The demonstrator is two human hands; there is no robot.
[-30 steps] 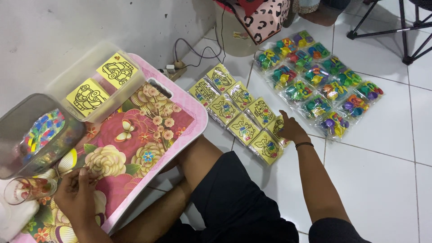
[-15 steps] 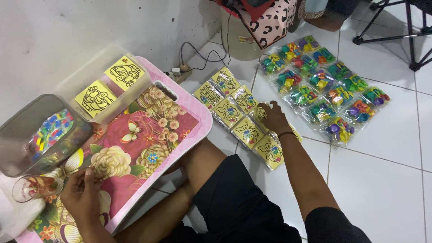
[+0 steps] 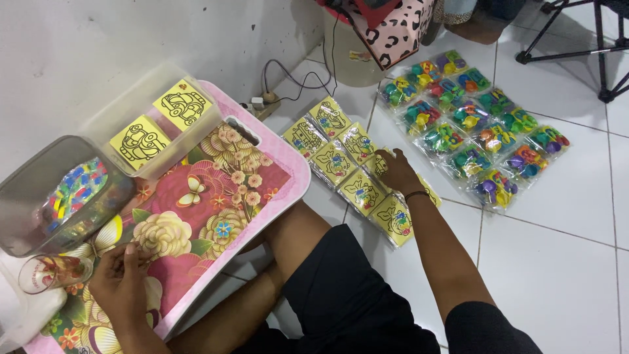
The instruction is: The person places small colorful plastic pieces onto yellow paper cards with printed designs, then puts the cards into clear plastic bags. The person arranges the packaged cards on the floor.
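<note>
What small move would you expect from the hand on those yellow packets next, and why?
Probably the right hand closes on one yellow plastic-wrapped picture packet and lifts it: its fingers already rest on that floor row, while the left hand rests on the flowered pink tray.

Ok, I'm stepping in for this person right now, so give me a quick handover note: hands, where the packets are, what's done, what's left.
Left hand: open, resting on the floral tray table near a small glass.
Right hand: reaching onto the yellow picture packets laid on the floor; grip unclear.
Done: yellow packets in rows; bags of colourful pieces lined up beyond them.
Left: two yellow cards in the clear box, and loose coloured pieces in the grey container.
</note>
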